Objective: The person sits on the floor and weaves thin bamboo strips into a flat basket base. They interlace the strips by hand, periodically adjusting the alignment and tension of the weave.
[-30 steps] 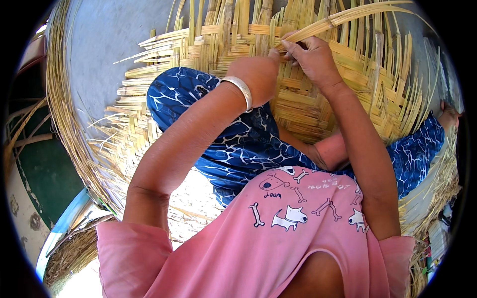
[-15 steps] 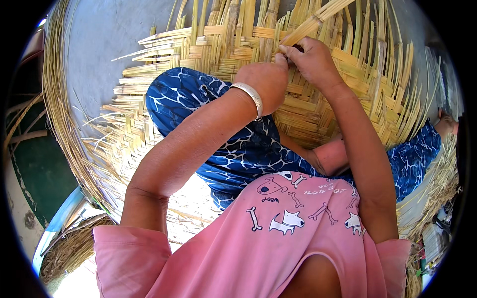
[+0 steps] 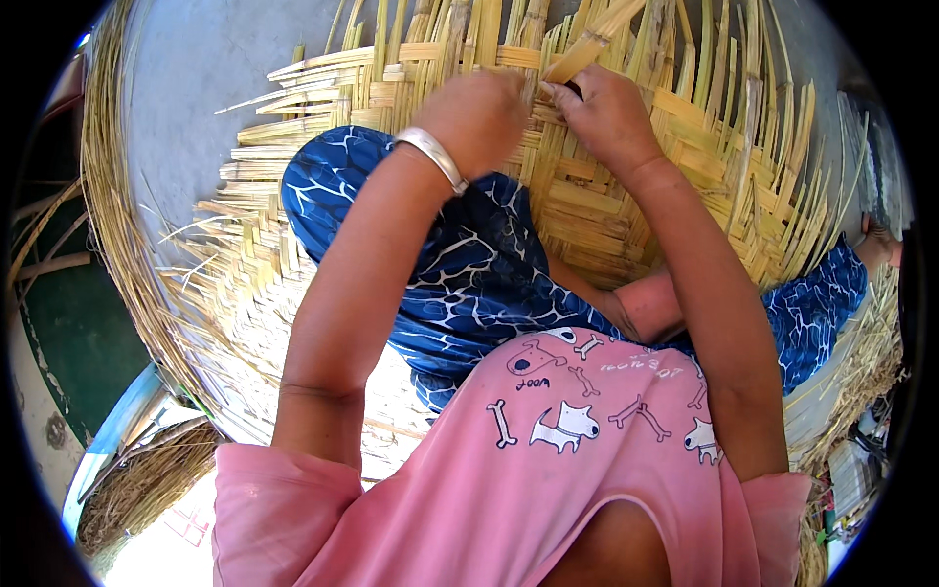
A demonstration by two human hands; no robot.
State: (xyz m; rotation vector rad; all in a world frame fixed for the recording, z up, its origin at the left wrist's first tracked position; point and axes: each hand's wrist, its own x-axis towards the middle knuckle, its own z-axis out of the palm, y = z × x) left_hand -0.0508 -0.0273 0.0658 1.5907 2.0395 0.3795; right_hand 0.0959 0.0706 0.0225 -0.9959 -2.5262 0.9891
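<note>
A broad yellow-tan reed strip [image 3: 608, 27] slants up and right from the woven reed mat [image 3: 597, 210]. My right hand [image 3: 608, 115] pinches the strip's lower end between thumb and fingers, just above the weave. To its left, my left hand [image 3: 471, 122], with a silver bangle [image 3: 430, 157] at the wrist, is curled closed over the mat. Its fingertips are blurred, and what they hold, if anything, cannot be made out. Loose, unwoven reed ends stick out along the mat's far and left edges.
My legs in blue patterned trousers [image 3: 337, 186] rest on the mat. Long thin reeds [image 3: 103, 186] curve along the left side over the grey floor [image 3: 201, 78]. A bundle of dry stalks [image 3: 147, 489] lies at the lower left; more straw [image 3: 871, 362] lies at the right.
My left hand has moved left and up, away from my right hand. My right hand has shifted slightly left, and the reed strip it pinches has swung a little left.
</note>
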